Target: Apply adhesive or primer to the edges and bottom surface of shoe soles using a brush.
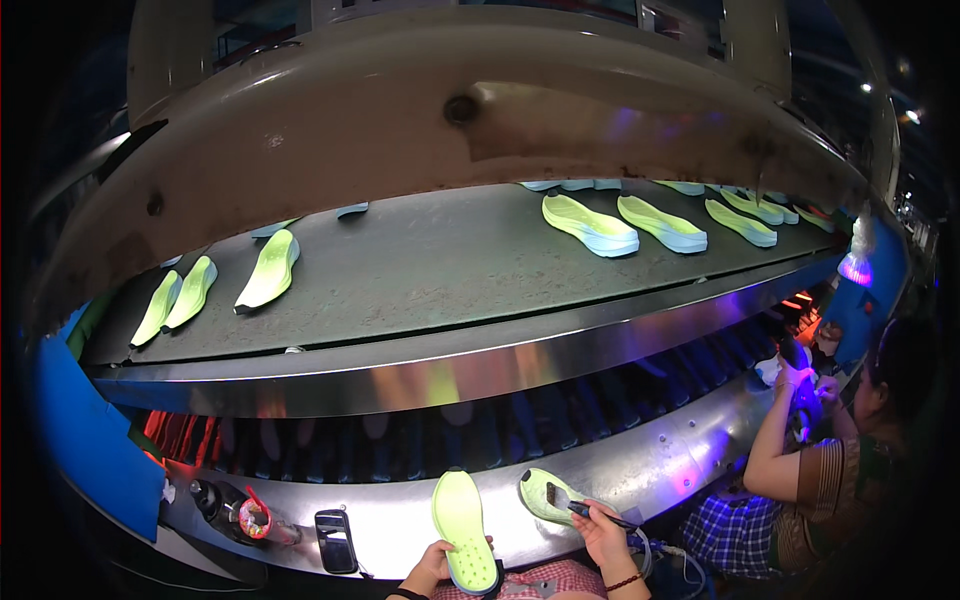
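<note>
My left hand (432,565) grips the heel end of a lime-green shoe sole (459,515), which stands upright in front of me. Small holes dot its lower part, and its toe tip is dark. In my right hand (606,537) is a slim black-handled brush (588,510), with a clear tube close behind the hand. Its pale tip reaches over a second lime-green sole (535,483), which lies on the metal ledge and is partly covered by the brush. A small dark patch shows inside this sole.
A dark conveyor belt (400,260) carries several green-and-blue soles (590,225). Beneath it runs a lower line (400,440) of dark shoe parts. A phone (336,542), a dark bottle (215,505) and a cup (257,518) stand left on the ledge (400,520). A co-worker (800,470) sits at right.
</note>
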A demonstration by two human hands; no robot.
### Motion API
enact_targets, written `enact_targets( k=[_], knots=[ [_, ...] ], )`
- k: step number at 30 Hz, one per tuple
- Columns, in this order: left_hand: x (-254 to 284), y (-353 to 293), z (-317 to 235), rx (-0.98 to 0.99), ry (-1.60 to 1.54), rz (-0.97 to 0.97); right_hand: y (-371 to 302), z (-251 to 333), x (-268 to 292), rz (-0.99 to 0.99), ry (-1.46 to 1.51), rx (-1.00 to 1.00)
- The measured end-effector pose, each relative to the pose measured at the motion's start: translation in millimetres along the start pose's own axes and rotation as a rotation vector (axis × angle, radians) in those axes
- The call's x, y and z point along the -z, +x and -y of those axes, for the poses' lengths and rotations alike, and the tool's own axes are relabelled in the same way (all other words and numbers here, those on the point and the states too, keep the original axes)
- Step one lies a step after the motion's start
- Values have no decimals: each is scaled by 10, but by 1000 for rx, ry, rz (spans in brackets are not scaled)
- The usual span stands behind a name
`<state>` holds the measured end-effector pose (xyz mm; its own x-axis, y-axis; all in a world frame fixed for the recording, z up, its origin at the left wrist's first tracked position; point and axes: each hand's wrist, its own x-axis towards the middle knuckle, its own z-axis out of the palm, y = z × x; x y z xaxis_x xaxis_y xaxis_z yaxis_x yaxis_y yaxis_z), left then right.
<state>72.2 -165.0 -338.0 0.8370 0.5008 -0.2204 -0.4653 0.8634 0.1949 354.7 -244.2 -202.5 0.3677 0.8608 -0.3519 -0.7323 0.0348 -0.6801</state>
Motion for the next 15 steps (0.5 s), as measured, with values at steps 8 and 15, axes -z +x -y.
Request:
enact_targets(
  k=[8,15],
  knots=[
    [106,-22,-7,-3,-52,9,-8,12,-21,-6,9,-33],
    [-428,-151,-88,19,109,-173,-103,147,-6,60,34,59]
  ],
)
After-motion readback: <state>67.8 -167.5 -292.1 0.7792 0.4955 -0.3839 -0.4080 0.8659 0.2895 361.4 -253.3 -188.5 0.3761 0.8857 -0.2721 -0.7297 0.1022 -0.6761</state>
